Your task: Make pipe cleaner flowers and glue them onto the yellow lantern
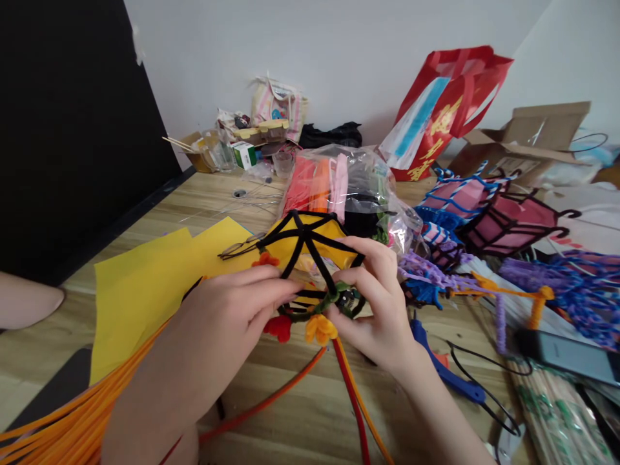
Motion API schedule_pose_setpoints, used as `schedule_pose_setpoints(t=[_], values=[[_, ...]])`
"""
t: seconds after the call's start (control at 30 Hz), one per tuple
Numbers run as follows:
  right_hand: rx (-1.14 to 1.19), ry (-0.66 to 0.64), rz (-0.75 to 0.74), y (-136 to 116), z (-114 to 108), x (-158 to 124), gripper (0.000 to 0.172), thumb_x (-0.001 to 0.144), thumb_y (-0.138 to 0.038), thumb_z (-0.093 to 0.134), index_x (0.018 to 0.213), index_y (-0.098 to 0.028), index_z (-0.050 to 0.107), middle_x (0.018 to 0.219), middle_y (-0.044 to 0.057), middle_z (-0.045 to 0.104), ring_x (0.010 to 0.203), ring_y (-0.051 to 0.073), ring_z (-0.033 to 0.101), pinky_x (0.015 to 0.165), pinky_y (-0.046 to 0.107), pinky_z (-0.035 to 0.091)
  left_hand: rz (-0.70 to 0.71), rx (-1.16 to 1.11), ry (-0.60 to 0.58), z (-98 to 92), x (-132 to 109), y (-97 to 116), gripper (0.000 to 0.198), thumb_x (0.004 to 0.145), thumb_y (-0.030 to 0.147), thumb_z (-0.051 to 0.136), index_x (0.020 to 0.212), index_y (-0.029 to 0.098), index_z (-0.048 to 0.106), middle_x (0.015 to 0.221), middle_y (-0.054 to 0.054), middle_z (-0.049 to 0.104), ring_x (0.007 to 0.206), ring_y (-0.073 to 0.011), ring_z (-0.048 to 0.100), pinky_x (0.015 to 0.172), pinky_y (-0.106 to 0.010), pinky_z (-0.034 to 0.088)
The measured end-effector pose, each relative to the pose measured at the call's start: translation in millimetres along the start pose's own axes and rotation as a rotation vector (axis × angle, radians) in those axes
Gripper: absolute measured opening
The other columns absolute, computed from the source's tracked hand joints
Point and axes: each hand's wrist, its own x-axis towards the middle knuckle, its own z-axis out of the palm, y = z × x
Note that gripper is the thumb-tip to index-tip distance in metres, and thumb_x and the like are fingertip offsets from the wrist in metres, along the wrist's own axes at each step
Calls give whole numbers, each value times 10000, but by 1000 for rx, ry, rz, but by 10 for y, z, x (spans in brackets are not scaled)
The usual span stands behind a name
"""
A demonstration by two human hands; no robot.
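Observation:
Between my two hands is a black-framed lantern [306, 234] of fuzzy stems with yellow panels. An orange-yellow flower [320, 329], a red flower [278, 328] and a green stem hang along its near edge. My left hand [237, 303] grips its left side, fingers pressed together near the red flower. My right hand [375, 297] holds the right side, its fingers curled around the frame by the green stem. Red and orange stems [349, 394] trail down from the lantern toward me.
Yellow sheets [140, 284] and a bundle of orange stems [97, 413] lie left. Behind is a plastic bag of coloured stems [317, 184]. At right are pink lanterns [516, 223], a blue glue gun [445, 371] and a phone [576, 355]. Another person's arm [26, 301] shows at far left.

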Motion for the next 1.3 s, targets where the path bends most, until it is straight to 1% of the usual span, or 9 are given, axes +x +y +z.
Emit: schedule_pose_setpoints(t=[0.13,0.3,0.53,0.73,0.9,1.03,1.13,1.2,1.3], values=[[14,-11,-25,-14,-29,18,236,767,-130,612,950,-261,542,1306,109,573,1219,306,536,1003,507,430,-86,-82,57,12,21,50,333,913,149,512,964,348,774,901,36,786,768,-185,741,612,-260,568],[22,-27,-17,-52,-68,26,229,781,-128,611,959,-260,554,1323,112,561,1241,320,533,1012,525,431,-174,-99,122,10,-37,106,270,917,185,543,893,327,771,819,60,780,630,-152,707,600,-255,552],[61,-28,-7,-38,-78,13,253,775,-92,620,959,-252,554,1351,118,516,1286,321,488,1043,528,437,-21,55,81,-21,-67,152,342,947,106,428,1043,305,689,960,32,761,780,-163,726,615,-259,509],[24,-61,-27,-36,-180,63,210,781,-132,624,940,-250,555,1361,123,510,1303,334,473,1041,550,438,-65,117,64,22,-52,182,176,947,155,479,954,252,626,774,22,708,595,-160,634,520,-275,403],[-22,-212,-84,-72,-288,148,188,798,-135,605,945,-242,559,1370,134,523,1310,332,481,1066,574,416,-70,36,12,62,-68,190,289,937,136,458,1074,273,673,1005,-12,746,811,-196,707,645,-288,481],[11,-253,-82,-134,-302,228,203,863,-213,629,1056,-240,571,1413,145,499,1365,321,445,1109,556,414,-244,-178,2,78,-153,168,198,909,214,523,940,229,718,938,-33,757,761,-194,700,667,-299,518],[-8,-271,-69,-187,-404,229,457,906,-317,656,1325,-257,485,1503,154,429,1427,320,395,1162,545,373,-468,-447,-6,123,-295,119,147,872,275,583,902,204,708,758,-30,739,631,-185,672,588,-297,525],[-74,-250,-19,-158,-550,117,559,909,-346,667,1410,-253,437,1505,163,430,1432,331,394,1181,545,345,-629,-672,-14,158,-411,91,158,863,326,621,899,189,692,671,-26,714,601,-192,681,595,-315,559],[-218,-186,129,86,-794,-328,489,921,-365,636,1379,-263,499,1427,165,490,1356,365,472,1130,580,383,-770,-932,23,191,-576,73,152,805,323,708,844,182,667,615,-17,692,576,-194,692,627,-338,598]])
